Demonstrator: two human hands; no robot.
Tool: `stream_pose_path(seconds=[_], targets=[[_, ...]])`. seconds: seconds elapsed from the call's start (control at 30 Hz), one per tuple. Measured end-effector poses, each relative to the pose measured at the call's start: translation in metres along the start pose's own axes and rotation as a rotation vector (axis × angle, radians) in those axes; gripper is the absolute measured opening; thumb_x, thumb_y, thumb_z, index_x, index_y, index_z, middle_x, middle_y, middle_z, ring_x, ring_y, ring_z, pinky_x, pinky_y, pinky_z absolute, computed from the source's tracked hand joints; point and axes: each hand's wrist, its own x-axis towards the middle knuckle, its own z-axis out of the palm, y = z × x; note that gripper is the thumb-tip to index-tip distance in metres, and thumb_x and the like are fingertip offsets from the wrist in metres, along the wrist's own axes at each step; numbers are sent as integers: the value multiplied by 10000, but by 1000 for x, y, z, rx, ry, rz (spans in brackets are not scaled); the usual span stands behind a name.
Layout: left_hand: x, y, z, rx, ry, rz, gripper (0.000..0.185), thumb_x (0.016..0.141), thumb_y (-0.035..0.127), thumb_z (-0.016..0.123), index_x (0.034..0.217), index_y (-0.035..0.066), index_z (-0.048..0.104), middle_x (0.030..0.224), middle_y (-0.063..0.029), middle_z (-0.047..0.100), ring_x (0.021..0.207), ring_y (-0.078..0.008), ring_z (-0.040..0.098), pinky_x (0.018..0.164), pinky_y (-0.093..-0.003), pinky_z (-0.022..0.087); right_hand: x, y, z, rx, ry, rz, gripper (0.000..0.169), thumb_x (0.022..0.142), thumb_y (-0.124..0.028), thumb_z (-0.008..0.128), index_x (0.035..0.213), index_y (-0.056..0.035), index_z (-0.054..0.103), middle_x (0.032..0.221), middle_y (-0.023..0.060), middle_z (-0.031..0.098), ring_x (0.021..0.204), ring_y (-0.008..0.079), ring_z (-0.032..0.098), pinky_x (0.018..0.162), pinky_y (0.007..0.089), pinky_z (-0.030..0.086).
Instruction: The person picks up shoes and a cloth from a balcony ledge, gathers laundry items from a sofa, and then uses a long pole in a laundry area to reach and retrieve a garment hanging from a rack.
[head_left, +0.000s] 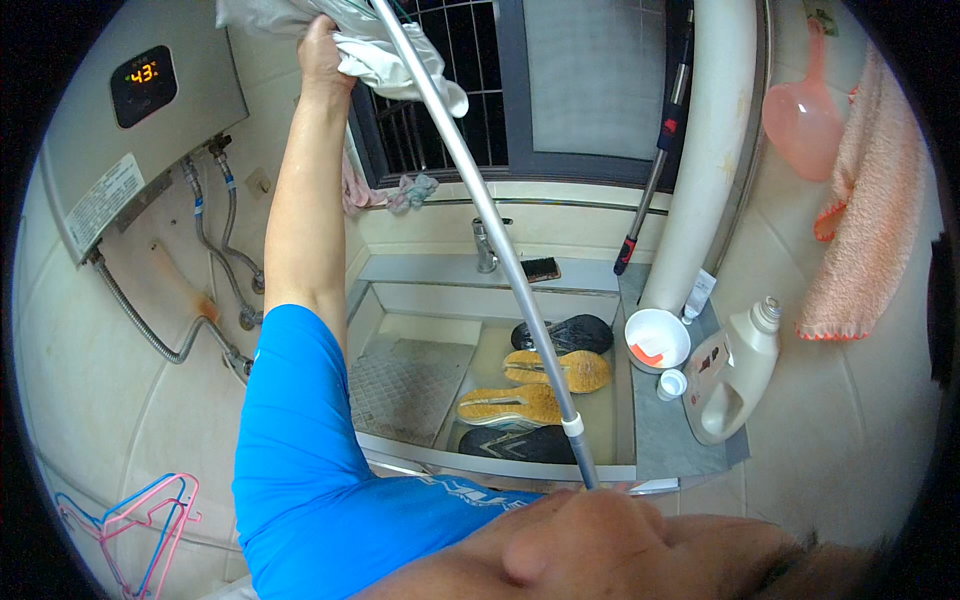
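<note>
My left hand (324, 56) is raised at the top of the view, gripping a bunched white garment (390, 64). Part of the cloth hangs down beside the fingers. A thin green line shows at the cloth's upper edge; I cannot tell what it belongs to. A metal telescopic pole (495, 225) slants from the cloth down to my chin, crossing in front of the sink. Its lower end is hidden, and my right hand is out of view. Below the pole, dark shoes (574, 334) and yellow-soled shoes (517, 405) lie sole up in the water-filled sink (626, 405).
A water heater (187, 60) with hoses hangs at left, above coat hangers (150, 517). A faucet (484, 246) and scrub brush (541, 268) sit behind the basin. A detergent bottle (731, 375), white bowl (658, 334), drainpipe (705, 150) and towel (870, 217) are at right.
</note>
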Motion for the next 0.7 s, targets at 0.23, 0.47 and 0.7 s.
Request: stream_pose_path(seconds=[0.23, 0.47, 0.7], targets=[[-27, -4, 48, 631, 163, 311, 398, 803, 274, 636, 1054, -30, 580, 982, -130, 608, 880, -197, 578, 760, -298, 464, 0, -6, -6, 61, -13, 64, 153, 706, -218, 638, 722, -66, 633, 567, 145, 531, 518, 257, 551, 495, 346, 404], [-28, -7, 47, 852, 328, 673, 454, 839, 287, 584, 1022, -127, 549, 988, -198, 606, 937, -250, 574, 784, -329, 449, 13, 12, 4, 41, -58, 14, 161, 706, -219, 655, 722, -63, 621, 589, 134, 552, 529, 259, 555, 502, 346, 411], [-69, 3, 83, 566, 94, 221, 379, 863, 342, 573, 939, -28, 544, 839, -95, 603, 697, -133, 557, 595, -265, 451, 32, -16, 19, 199, -58, -89, 191, 740, -238, 657, 712, -55, 606, 589, 119, 561, 531, 252, 559, 508, 344, 422]])
